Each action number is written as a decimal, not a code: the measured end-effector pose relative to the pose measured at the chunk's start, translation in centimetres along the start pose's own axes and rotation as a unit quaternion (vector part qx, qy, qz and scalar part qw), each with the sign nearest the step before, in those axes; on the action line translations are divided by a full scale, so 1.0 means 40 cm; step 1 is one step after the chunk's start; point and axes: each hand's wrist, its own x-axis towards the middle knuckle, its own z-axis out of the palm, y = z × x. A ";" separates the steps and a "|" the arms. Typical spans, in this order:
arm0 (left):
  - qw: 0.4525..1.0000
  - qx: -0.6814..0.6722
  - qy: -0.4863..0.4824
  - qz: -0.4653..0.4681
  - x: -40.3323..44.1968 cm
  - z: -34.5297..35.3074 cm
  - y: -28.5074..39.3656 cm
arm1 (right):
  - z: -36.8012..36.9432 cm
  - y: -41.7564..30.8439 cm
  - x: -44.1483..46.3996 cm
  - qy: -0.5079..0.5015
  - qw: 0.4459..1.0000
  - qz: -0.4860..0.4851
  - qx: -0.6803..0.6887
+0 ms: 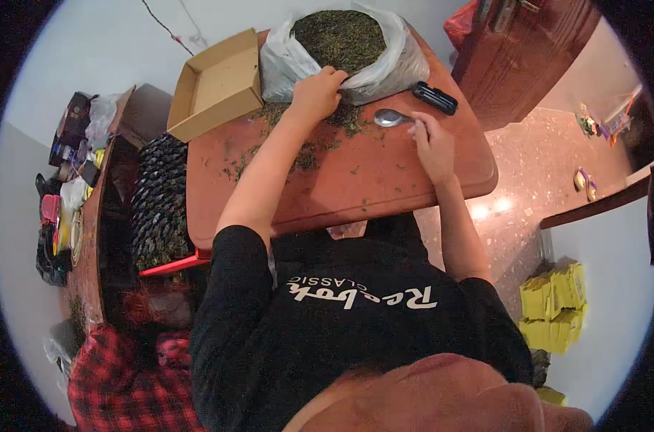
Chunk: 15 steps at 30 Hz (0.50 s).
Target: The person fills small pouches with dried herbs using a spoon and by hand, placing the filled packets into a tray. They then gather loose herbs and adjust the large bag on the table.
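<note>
My left hand (318,95) is closed at the near rim of a white plastic bag (402,68), its fingers pinching the folded edge. The bag stands open and is full of dark green-brown dried leaf bits (339,37). In my right hand (435,147) is the handle of a metal spoon (390,117); its bowl points left, low over the table, and looks bare. Just beyond the spoon lies a black stapler-like object (435,98). Loose leaf crumbs (309,155) are scattered on the reddish-brown table (327,194), mostly near the bag.
A shallow open cardboard box (215,86) sits at the table's left corner. Left of the table is a heap of small dark pieces (159,201) above a red edge. Yellow packets (553,306) are stacked at lower right. A wooden door (525,57) stands at the right.
</note>
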 end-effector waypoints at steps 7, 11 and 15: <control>0.997 -0.054 0.048 0.015 -0.020 -0.003 -0.003 | -0.019 0.017 -0.003 0.035 0.998 0.019 -0.049; 0.996 -0.061 0.060 0.026 -0.050 -0.018 -0.022 | -0.028 0.042 -0.005 0.005 0.995 0.081 -0.063; 0.996 -0.049 0.074 0.020 -0.060 -0.039 -0.050 | -0.028 0.017 -0.005 0.012 0.988 0.033 -0.150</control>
